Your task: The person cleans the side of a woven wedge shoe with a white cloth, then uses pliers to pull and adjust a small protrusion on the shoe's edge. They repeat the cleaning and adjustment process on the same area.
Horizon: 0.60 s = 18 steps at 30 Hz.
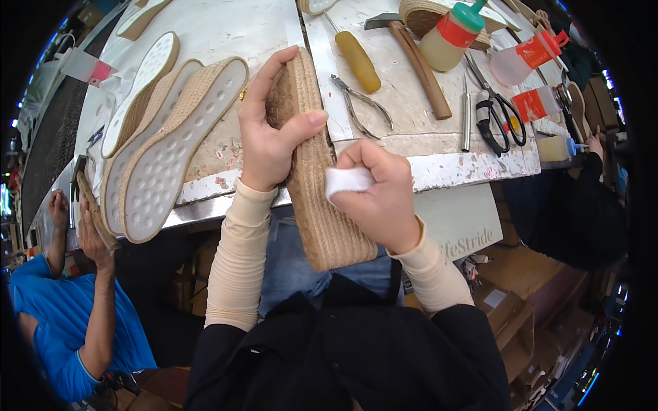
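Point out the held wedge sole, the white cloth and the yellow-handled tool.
Wedge sole (310,181), head view: its braided side.
White cloth (348,181), head view: its exposed face.
Yellow-handled tool (358,61), head view: middle of its handle.

grey lettering (471,245) marks a pale box (449,216), white print (533,51) a red-capped bottle (519,64).

On the workbench (236,31), an amber-handled tool (358,61), steel nippers (360,104) and a wooden-handled hammer (420,70) lie apart from one another, with black-handled scissors (486,115) just beside a slim metal tool (467,123) farther right. Three wedge soles (164,171) with dimpled faces lie overlapped at left. A green-capped bottle (442,53) stands near the hammer, a red-capped bottle (515,65) to its right; a co-worker (120,329) in blue is present at left.
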### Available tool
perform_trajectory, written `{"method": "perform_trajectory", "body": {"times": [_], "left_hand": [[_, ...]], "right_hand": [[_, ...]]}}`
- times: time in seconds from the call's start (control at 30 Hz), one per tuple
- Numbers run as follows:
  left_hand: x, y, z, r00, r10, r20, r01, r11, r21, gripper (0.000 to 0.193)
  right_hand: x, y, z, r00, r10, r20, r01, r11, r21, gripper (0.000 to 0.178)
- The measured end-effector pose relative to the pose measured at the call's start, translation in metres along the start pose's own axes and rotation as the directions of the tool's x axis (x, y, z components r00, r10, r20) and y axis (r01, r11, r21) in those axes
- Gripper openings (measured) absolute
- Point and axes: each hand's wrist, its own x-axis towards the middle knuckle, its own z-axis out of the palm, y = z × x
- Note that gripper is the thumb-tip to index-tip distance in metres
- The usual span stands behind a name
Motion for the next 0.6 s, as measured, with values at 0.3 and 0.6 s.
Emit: {"method": "perform_trajectory", "body": {"times": [0.3, 0.6], "left_hand": [[0.0004, -0.0012, 0.0001, 1.000, 0.003, -0.004, -0.003, 1.000, 0.001, 0.069], [0.0002, -0.0010, 0.0004, 1.000, -0.012, 0.000, 0.012, 1.000, -0.015, 0.070]], "right_hand": [[-0.0025, 0.0008, 0.0036, 0.996, -0.049, -0.068, 0.049, 0.999, -0.008, 0.015], [-0.0037, 0.0002, 0.0054, 0.996, 0.006, -0.089, -0.005, 1.000, 0.017, 0.015]]}}
